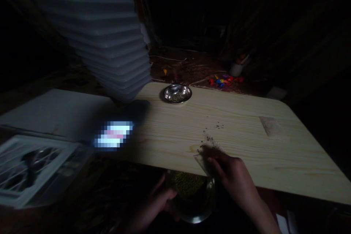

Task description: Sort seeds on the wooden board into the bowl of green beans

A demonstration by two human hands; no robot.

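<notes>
A round, shiny metal bowl (196, 220) sits just below the near edge of the wooden table (238, 111), its mouth upward, holding a bed of small green grains (189, 182) that shows most clearly toward the far side, while the near part is in shadow. On the tabletop beyond it, small dark bits (208, 139) lie loosely scattered among paler crumbs, thickest near the table's edge and thinning out farther away; what they are is too dim to tell.
</notes>
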